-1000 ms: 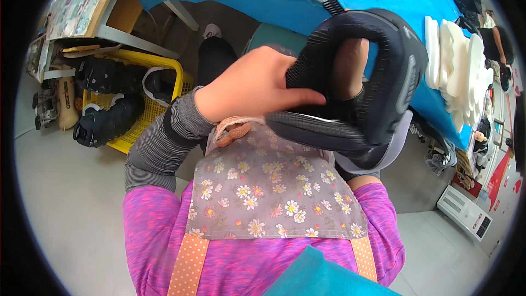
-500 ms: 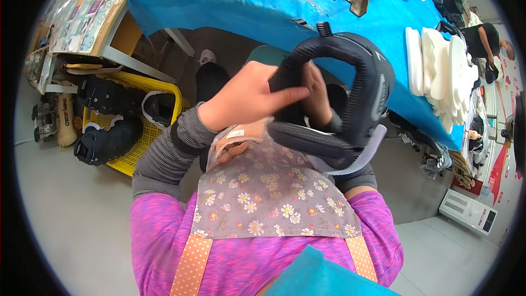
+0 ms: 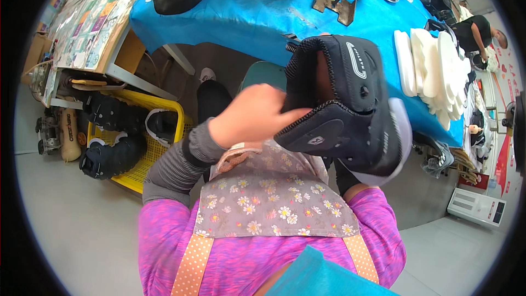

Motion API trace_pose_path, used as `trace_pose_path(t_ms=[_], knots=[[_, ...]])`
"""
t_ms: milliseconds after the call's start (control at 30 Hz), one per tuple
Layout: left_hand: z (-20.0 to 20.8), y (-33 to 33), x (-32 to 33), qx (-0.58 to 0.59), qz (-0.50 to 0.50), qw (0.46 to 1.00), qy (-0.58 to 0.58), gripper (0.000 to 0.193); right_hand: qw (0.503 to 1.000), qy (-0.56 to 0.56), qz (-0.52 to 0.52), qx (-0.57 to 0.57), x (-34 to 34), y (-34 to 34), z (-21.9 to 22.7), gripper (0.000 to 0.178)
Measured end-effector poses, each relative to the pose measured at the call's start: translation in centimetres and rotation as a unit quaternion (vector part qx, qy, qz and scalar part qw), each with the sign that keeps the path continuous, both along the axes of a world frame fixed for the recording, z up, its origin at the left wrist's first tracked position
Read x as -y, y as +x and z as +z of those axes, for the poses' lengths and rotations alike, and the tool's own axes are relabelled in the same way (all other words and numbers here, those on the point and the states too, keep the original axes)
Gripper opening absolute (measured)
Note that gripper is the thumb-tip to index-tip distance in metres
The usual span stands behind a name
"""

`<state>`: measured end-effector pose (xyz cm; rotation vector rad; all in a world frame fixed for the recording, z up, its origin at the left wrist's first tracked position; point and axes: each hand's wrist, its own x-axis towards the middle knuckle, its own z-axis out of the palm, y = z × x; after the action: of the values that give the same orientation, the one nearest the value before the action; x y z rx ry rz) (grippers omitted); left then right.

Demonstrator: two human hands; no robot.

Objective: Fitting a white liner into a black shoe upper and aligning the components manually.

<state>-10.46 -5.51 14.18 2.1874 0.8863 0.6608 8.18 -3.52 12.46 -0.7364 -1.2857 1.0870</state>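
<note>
A black padded boot [image 3: 350, 115] with a pale grey sole [image 3: 404, 137] is held tilted in front of my chest, its opening toward my left. My left hand [image 3: 249, 115], a little blurred, is closed at the collar with the thumb laid along its stitched edge; the fingertips are hidden. My right arm runs behind the boot. Only a skin-toned bit of my right hand [image 3: 323, 74] shows through the opening, where it seems to support the boot; its fingers are mostly covered.
Beyond the boot stands a blue-covered table [image 3: 246, 16] with black boot parts, a rusty metal bracket [image 3: 335, 6] and white foam pieces [image 3: 433, 68]. A yellow basket [image 3: 178, 115] of black boots sits at left. Another person [image 3: 474, 33] stands far right.
The boot has turned, so its side faces me more and its opening points further left. My left hand has shifted slightly down and right along the collar. More of my right hand is hidden.
</note>
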Motion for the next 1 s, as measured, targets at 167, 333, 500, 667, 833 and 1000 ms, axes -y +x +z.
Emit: trace_pose_path(t_ms=[167,333,500,667,833,1000], knots=[[4.6,-0.8,-2.2,-0.01,0.032,0.999,-0.021,0.043,0.991,-0.059,0.072,-0.092,-0.2,1.6,-0.2,0.026],[2.8,0.3,-1.6,0.075,-0.101,0.992,-0.021,0.037,0.916,-0.133,0.317,-0.207,-1.9,2.6,-4.7,0.026],[3.3,-0.1,-0.4,0.119,-0.119,0.959,-0.229,0.034,0.92,-0.159,0.32,-0.161,-1.4,0.6,-5.7,0.034],[3.5,-1.1,-1.6,-0.027,0.053,0.995,-0.077,0.057,0.966,-0.154,0.185,-0.092,0.0,0.6,-3.3,0.033],[3.7,-1.2,-2.7,0.151,0.044,0.979,-0.13,0.049,0.972,-0.153,0.175,-0.04,1.1,-0.2,-2.9,0.033],[5.0,-2.2,-4.1,0.171,-0.032,0.926,-0.335,0.052,0.971,-0.161,0.173,-0.024,0.8,-0.1,-2.9,0.032]])
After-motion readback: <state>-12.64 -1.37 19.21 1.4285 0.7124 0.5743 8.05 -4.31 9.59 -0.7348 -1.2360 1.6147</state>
